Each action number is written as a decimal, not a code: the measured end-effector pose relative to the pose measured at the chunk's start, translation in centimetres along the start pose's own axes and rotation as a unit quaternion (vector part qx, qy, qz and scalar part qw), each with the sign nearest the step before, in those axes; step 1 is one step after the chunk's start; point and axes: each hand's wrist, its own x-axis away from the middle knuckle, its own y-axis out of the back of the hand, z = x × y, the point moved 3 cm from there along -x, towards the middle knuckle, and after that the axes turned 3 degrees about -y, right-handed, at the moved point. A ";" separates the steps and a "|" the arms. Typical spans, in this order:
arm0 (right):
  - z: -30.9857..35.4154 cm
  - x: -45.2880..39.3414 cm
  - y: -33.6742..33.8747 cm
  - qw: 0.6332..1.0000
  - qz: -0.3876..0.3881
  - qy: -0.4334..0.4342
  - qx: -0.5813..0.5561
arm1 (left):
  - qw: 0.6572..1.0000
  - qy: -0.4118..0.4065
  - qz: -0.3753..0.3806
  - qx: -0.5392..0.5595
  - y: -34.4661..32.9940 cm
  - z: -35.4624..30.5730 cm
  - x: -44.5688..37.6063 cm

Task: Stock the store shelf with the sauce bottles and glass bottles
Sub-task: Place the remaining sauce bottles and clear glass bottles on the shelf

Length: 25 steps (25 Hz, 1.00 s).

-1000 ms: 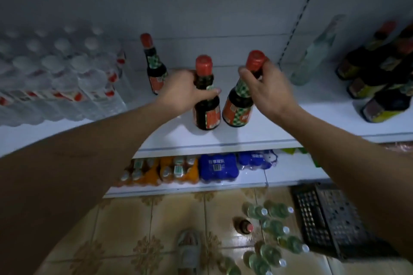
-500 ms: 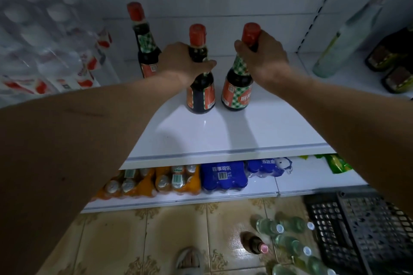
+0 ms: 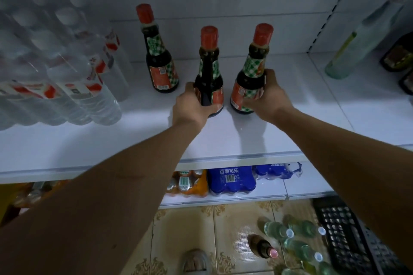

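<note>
Three dark sauce bottles with red caps stand upright on the white shelf [image 3: 279,136]. My left hand [image 3: 192,105] grips the lower body of the middle sauce bottle [image 3: 209,62]. Around the base of the right sauce bottle [image 3: 254,69] curls my right hand [image 3: 266,98]. The third sauce bottle [image 3: 159,58] stands free further back on the left. Down on the tiled floor lie several clear glass bottles [image 3: 297,236] and one more dark sauce bottle [image 3: 262,248].
Shrink-wrapped water bottle packs [image 3: 55,73] fill the shelf's left side. A tall pale glass bottle [image 3: 362,38] and dark bottles [image 3: 400,56] stand in the right bay. Orange cans [image 3: 187,182] and blue packs [image 3: 231,179] sit on the lower shelf. A black crate [image 3: 348,236] rests on the floor.
Both hands slid down from the bottle necks to the lower bodies. The two bottles now stand further back on the shelf, upright.
</note>
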 end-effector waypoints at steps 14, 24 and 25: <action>2.0 -8.1 -3.9 0.998 -0.051 0.020 0.038 | 0.999 -0.035 -0.017 0.022 -1.1 1.2 -8.7; 2.4 -10.2 -3.7 0.997 -0.045 0.015 0.053 | 0.999 0.011 -0.020 0.035 -1.4 1.7 -10.2; 2.3 -10.2 -3.6 0.997 -0.046 0.012 0.056 | 0.999 0.013 -0.018 0.033 -1.3 1.6 -10.1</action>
